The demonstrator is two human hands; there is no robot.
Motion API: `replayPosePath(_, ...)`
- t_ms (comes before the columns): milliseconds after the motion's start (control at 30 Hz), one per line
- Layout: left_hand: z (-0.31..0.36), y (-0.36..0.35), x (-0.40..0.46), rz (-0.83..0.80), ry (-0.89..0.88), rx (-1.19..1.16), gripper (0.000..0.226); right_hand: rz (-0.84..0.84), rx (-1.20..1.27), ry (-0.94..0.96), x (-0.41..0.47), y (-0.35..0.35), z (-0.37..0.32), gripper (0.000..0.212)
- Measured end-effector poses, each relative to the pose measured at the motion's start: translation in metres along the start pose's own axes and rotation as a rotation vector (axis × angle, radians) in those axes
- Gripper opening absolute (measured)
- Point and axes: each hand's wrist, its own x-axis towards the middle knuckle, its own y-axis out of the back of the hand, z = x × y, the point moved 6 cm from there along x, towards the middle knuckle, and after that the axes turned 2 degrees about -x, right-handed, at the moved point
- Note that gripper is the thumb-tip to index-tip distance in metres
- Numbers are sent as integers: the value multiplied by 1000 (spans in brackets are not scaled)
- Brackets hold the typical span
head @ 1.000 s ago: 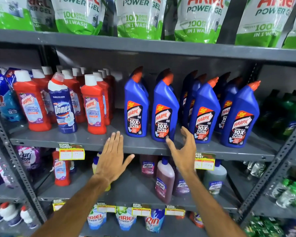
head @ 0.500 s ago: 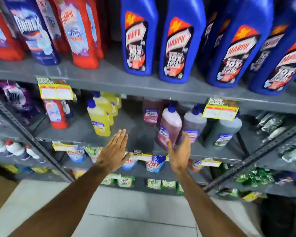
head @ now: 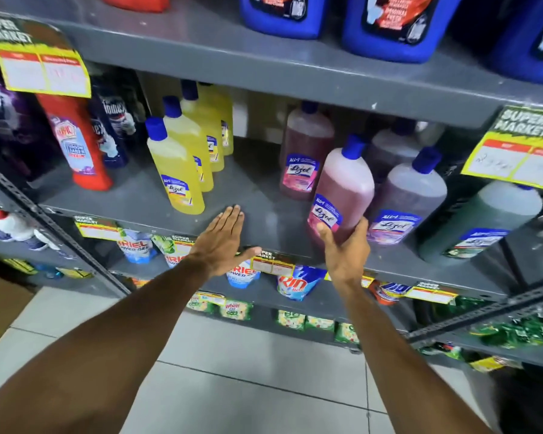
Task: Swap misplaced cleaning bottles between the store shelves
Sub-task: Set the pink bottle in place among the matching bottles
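Head view: right hand cupping a pink Lizol bottle on the middle shelf

The right hand (head: 345,245) cupped the tilted pink Lizol bottle (head: 342,189) from its 6 o'clock side, the grip only partial; it might have slipped or knocked the purple bottle (head: 411,198) touching it at 3 o'clock. The left hand (head: 223,239) was flat, released, over the shelf (head: 257,183) edge. At 9 o'clock a red Harpic bottle (head: 76,142) stood half hidden behind a price tag (head: 41,57); labels blurred.

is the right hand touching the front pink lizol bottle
Touching. The head view shows the right hand cupping the base of the front pink Lizol bottle, thumb on its label, fingers wrapped round its lower right side.
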Motion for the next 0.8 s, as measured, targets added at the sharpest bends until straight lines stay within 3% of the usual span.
replayPosePath(333,-6,-9,2,74,-11,-73,114,-285,112,66,15,-53,-9,80)
replayPosePath(567,-7,-13,1,85,-8,-77,108,-405,-33,38,29,-57,24,60)
replayPosePath(800,-7,-13,2,95,-8,-77,108,-474,-28,17,38,-59,28,60)
